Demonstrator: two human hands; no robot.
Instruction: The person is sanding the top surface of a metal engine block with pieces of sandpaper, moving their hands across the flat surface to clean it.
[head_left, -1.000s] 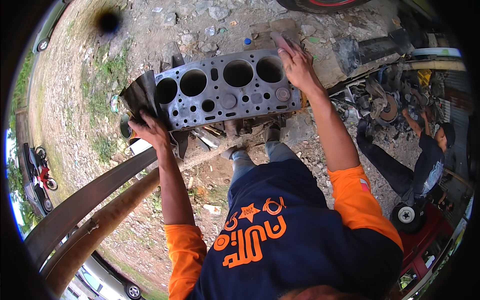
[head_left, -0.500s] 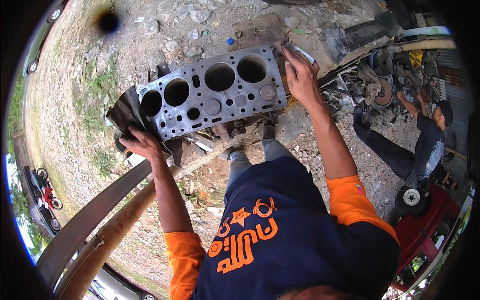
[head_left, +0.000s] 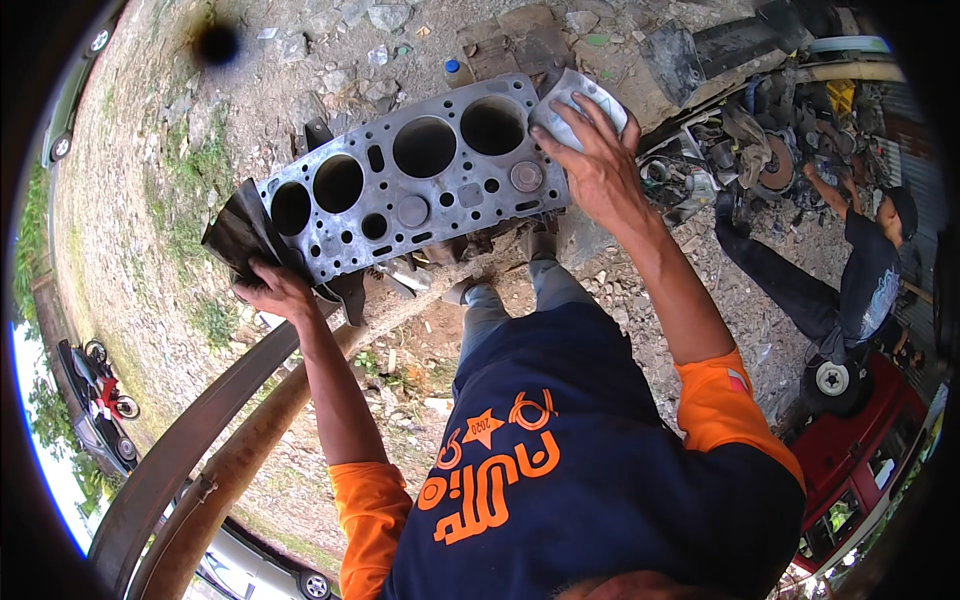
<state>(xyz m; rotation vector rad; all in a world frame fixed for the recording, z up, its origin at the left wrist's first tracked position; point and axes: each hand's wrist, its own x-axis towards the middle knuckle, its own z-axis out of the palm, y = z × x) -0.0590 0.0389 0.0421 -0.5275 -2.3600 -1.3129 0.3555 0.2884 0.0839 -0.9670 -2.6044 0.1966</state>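
An engine block (head_left: 450, 200) lies in front of me with its flat grey top face up, showing large round cylinder bores and smaller holes. At its right end my right hand (head_left: 597, 150) holds a pale grey sheet, by its look sandpaper (head_left: 568, 95), with the fingers laid over it. My left hand (head_left: 275, 290) is at the block's left end, fingers curled at the lower edge of a dark curved sheet (head_left: 240, 225). That sheet leans against the block's corner. The left fingertips are partly hidden.
A metal beam (head_left: 190, 430) and a rusty pipe (head_left: 235, 455) run from the lower left toward the block. A blue-capped bottle (head_left: 456, 72) stands beyond it. At right, another person (head_left: 860, 260) sits by a heap of machine parts (head_left: 760, 160), near a red vehicle (head_left: 865, 450).
My right hand has moved slightly, and the sheet in it now shows its pale side beside the block's right end. My left hand stays at the dark sheet. The view has shifted a little.
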